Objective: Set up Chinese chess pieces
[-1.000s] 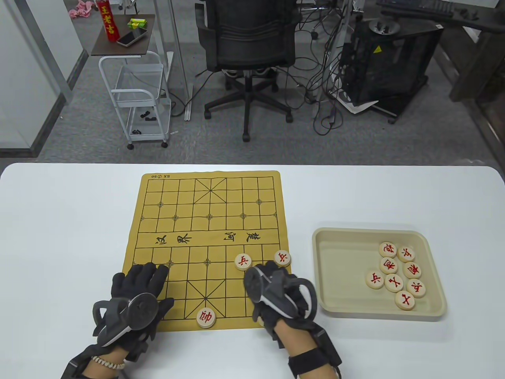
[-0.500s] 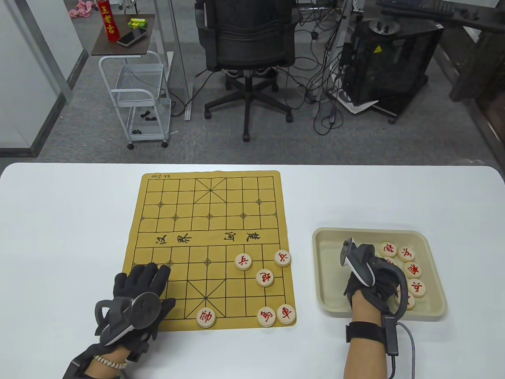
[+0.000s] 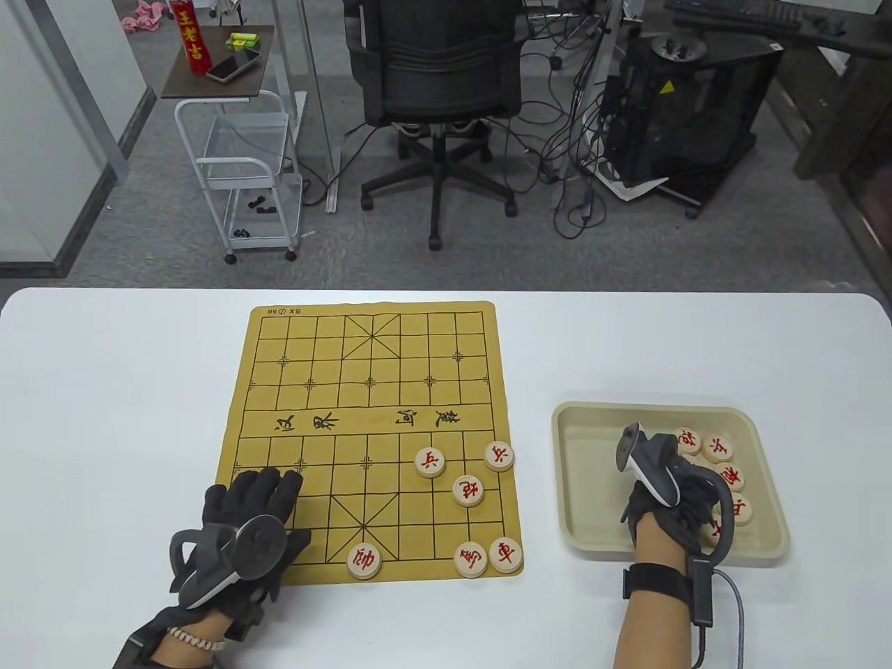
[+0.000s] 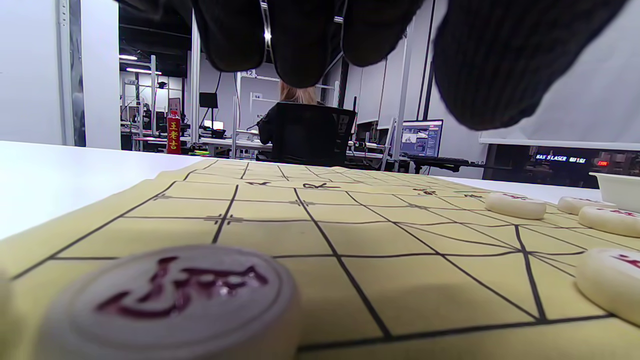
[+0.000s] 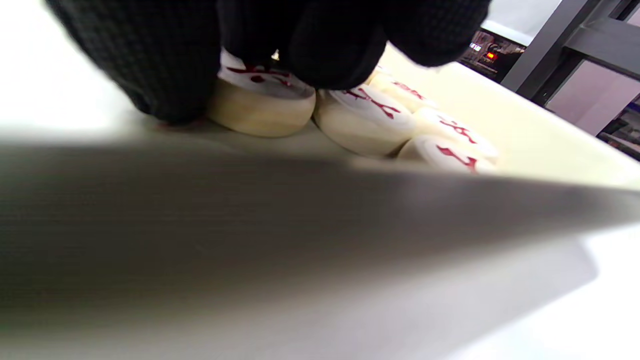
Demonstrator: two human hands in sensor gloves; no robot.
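The yellow chessboard mat (image 3: 369, 390) lies on the white table. Several red-lettered round pieces stand on its near half, among them ones at the front middle (image 3: 364, 560) and the front right corner (image 3: 506, 555). My left hand (image 3: 272, 502) rests flat on the mat's near left corner, holding nothing. Its wrist view shows another piece (image 4: 170, 300) close below it. My right hand (image 3: 686, 498) is down in the beige tray (image 3: 592, 474) among several loose pieces (image 3: 716, 447). In its wrist view, my thumb and fingers (image 5: 325, 55) pinch one piece (image 5: 260, 105) that lies on the tray floor.
The tray stands on the table (image 3: 139, 418) right of the mat, its near rim (image 5: 250, 225) filling the right wrist view. The mat's far half holds no pieces. An office chair (image 3: 439, 83) and a white cart (image 3: 244, 174) stand beyond the far edge.
My right hand left the mat's right side, uncovering three pieces there, went right into the tray and came down on a piece. My left hand stayed put.
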